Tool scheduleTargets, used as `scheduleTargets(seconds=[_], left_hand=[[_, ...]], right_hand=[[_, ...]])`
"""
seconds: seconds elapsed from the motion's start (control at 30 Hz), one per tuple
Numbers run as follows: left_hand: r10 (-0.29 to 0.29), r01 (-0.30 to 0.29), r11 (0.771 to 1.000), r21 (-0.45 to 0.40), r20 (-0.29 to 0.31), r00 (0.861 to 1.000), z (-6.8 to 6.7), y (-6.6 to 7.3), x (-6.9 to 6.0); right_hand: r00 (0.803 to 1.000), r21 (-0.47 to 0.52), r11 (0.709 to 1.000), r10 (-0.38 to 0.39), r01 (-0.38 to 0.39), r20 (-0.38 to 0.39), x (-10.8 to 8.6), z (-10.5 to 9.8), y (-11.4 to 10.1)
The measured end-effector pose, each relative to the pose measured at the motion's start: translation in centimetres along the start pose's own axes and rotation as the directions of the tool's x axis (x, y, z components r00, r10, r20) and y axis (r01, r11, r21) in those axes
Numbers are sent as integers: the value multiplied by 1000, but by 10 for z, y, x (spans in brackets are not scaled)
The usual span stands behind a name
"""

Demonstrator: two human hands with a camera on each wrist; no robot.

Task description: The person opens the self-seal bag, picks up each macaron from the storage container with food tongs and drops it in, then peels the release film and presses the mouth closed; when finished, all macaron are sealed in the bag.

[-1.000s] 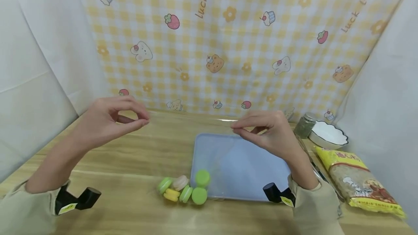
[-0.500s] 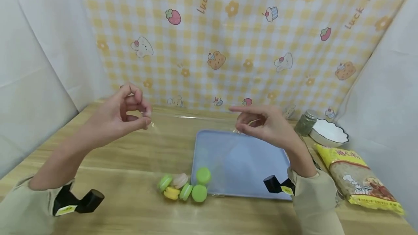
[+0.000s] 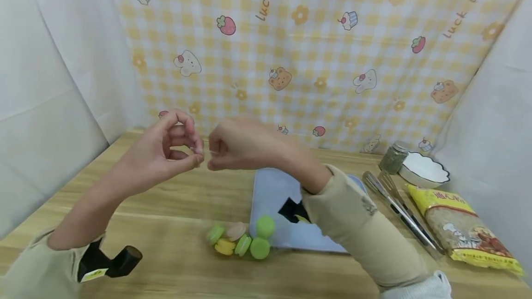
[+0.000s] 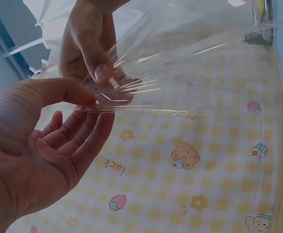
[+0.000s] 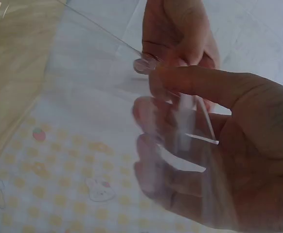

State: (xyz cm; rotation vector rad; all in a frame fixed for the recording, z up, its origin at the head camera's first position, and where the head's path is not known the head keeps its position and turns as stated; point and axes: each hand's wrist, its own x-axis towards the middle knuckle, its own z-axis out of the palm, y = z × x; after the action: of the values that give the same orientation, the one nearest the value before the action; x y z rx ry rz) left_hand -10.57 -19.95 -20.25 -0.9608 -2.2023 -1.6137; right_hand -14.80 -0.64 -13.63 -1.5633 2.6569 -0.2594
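Observation:
Clear plastic film (image 4: 219,73), possibly a bag, stretches from both hands, its top edge glinting in the left wrist view. My left hand (image 3: 149,160) pinches one corner between thumb and fingertips. Close beside it, my right hand (image 3: 253,144) holds gathered film; in the right wrist view the film (image 5: 183,126) crosses its fingers. Below, near the tray's left edge, several macarons lie clustered: green macarons (image 3: 259,248), a yellow macaron (image 3: 225,247) and a pale pink macaron (image 3: 236,231). Whether the film encloses them is hard to tell.
A blue-grey tray (image 3: 266,193) lies partly under my right arm. To the right are metal tongs (image 3: 395,204), a slotted utensil (image 3: 389,182), a jar (image 3: 394,157), a white scalloped dish (image 3: 423,170) and a yellow food packet (image 3: 463,227). A checked cloth (image 3: 307,59) hangs behind.
My right hand has swung left across the tray to beside my left hand, bringing the film's two top corners together. The left hand has stayed nearly still. The tongs have come into view.

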Motion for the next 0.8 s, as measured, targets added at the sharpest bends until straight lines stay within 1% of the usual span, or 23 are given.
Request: scheduleTargets(seconds=[0.07,0.13,0.3,0.43,0.57,0.67,0.73,0.8], left_hand=[[16,-16,1000,-14,11,1000,1,0,1],[29,-28,1000,-13,27,999,1,-1,2],[37,-32,998,-62,82,996,-1,-4,7],[63,-53,994,-99,108,992,-4,-7,6],[88,-73,989,-127,116,989,-8,-8,2],[94,-78,988,-134,121,988,-11,-8,1],[97,-80,987,-136,123,988,-15,-9,0],[96,-79,988,-136,123,988,-17,-10,0]], right_hand=[[999,20,999,-41,41,11,7,3,-1],[997,35,997,-72,72,3,8,4,2],[990,78,987,-140,142,-28,-4,5,12],[988,96,984,-151,153,-27,-15,4,20],[985,106,979,-170,172,-29,-30,4,33],[982,130,973,-188,191,-37,-47,4,48],[984,161,971,-174,179,-46,-61,5,59],[989,184,973,-135,143,-52,-75,5,67]])
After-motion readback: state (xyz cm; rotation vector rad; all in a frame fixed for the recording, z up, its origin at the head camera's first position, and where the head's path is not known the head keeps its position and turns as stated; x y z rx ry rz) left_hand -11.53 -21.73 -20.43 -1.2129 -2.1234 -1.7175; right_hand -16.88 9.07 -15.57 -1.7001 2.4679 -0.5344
